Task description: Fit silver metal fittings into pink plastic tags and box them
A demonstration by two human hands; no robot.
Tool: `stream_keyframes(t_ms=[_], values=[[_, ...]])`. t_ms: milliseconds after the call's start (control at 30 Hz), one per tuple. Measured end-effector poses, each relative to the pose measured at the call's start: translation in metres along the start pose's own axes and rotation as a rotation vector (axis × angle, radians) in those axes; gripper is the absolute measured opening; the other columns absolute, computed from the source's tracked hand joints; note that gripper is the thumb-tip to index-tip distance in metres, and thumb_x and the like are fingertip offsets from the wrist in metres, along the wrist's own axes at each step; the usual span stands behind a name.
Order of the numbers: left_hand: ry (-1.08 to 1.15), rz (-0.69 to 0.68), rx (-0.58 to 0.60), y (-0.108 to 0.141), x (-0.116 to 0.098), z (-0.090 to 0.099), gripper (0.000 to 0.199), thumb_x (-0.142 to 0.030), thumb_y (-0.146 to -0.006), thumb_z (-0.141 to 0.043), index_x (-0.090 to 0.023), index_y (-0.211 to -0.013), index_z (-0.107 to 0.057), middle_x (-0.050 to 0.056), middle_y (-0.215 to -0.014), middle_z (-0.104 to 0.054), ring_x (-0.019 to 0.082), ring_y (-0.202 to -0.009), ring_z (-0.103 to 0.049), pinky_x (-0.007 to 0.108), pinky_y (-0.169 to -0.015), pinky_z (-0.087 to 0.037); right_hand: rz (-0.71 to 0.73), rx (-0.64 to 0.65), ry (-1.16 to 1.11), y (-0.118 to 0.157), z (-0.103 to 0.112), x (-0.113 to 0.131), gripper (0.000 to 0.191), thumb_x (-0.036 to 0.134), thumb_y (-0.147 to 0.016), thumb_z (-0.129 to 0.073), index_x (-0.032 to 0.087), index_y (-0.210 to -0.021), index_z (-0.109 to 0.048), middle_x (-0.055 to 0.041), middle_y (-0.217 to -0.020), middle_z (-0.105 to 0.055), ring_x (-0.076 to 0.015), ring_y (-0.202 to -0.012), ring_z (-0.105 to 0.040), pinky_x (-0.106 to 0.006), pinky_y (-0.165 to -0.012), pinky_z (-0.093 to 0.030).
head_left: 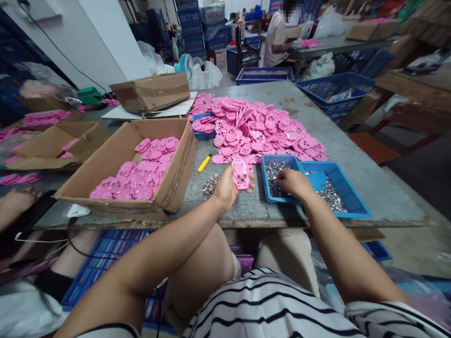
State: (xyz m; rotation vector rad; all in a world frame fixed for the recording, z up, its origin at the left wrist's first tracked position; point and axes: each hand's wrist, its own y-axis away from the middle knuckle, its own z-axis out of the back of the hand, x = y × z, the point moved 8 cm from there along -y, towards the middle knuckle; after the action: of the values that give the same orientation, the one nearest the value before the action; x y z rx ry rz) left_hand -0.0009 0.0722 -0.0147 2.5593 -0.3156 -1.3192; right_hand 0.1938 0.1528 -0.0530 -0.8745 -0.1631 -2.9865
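My left hand [226, 190] holds a flat pink plastic piece [241, 172] with scalloped edges and small holes, its face turned up. My right hand [291, 182] reaches into the left blue tray [267, 195], fingertips down among small shiny metal parts [278, 167]; whether it pinches one is hidden. Beside that tray stands a second blue tray [355, 209] with more small metal parts. Near my left hand a little heap of metal parts [209, 187] lies on the table. Beyond both hands spreads a large pile of similar pink pieces [260, 126].
A cardboard box [176, 197] on the left holds rows of pink pieces. A yellow-handled tool [204, 163] lies between box and pile. Another person's hand [16, 204] shows at the far left. Behind, a seated person [276, 40] works at another table; blue crates [334, 89] stand around.
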Motion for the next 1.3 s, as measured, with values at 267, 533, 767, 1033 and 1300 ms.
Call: stream_keyframes(t_ms=[267,533,767,1033,1300], values=[[-0.148,-0.086,-0.005,-0.002,0.0,0.006,0.02,-0.017,-0.076,-0.049,-0.018,-0.096,-0.045,0.0,-0.07,-0.065,0.013,-0.051,-0.061,0.023,-0.048,-0.045,0.014,0.135,-0.916,0.018,0.005,0.035,0.035,0.043,-0.051,-0.084,0.019,-0.058,-0.059,0.0019,-0.056,-0.054,-0.0058,-0.043,-0.032,-0.024,-0.044,-0.026],[-0.243,-0.149,0.018,0.003,-0.004,0.002,0.039,-0.013,-0.058,-0.062,-0.017,-0.093,-0.046,-0.003,-0.073,-0.063,0.01,-0.053,-0.061,0.021,-0.046,-0.044,0.035,0.393,-1.256,0.047,-0.02,0.087,0.04,0.042,-0.045,-0.089,0.017,-0.059,-0.062,0.0025,-0.059,-0.059,-0.0016,-0.04,-0.028,-0.022,-0.04,-0.014],[-0.228,-0.159,0.016,0.002,-0.005,0.003,0.043,-0.016,-0.053,-0.07,-0.017,-0.089,-0.047,-0.003,-0.07,-0.062,0.01,-0.05,-0.059,0.021,-0.043,-0.042,0.153,0.386,-1.131,0.05,-0.018,0.098,0.028,0.037,-0.055,-0.081,0.016,-0.065,-0.065,-0.0007,-0.063,-0.062,-0.0044,-0.045,-0.032,-0.024,-0.045,-0.02],[-0.244,-0.175,0.052,-0.001,-0.002,0.004,0.052,-0.026,-0.053,-0.081,-0.017,-0.091,-0.047,-0.004,-0.07,-0.06,0.009,-0.048,-0.057,0.02,-0.041,-0.041,0.41,0.178,-0.687,0.049,-0.001,0.104,0.019,0.031,-0.072,-0.064,0.017,-0.085,-0.066,-0.0001,-0.071,-0.063,-0.013,-0.065,-0.052,-0.027,-0.062,-0.04],[-0.33,-0.174,0.02,0.0,-0.004,0.006,0.044,-0.015,-0.056,-0.073,-0.017,-0.092,-0.048,-0.004,-0.066,-0.061,0.009,-0.045,-0.056,0.02,-0.038,-0.038,0.513,0.061,-0.357,0.054,0.01,0.116,0.015,0.017,-0.073,-0.06,0.02,-0.087,-0.065,-0.0005,-0.072,-0.066,-0.0143,-0.066,-0.056,-0.026,-0.063,-0.039]])
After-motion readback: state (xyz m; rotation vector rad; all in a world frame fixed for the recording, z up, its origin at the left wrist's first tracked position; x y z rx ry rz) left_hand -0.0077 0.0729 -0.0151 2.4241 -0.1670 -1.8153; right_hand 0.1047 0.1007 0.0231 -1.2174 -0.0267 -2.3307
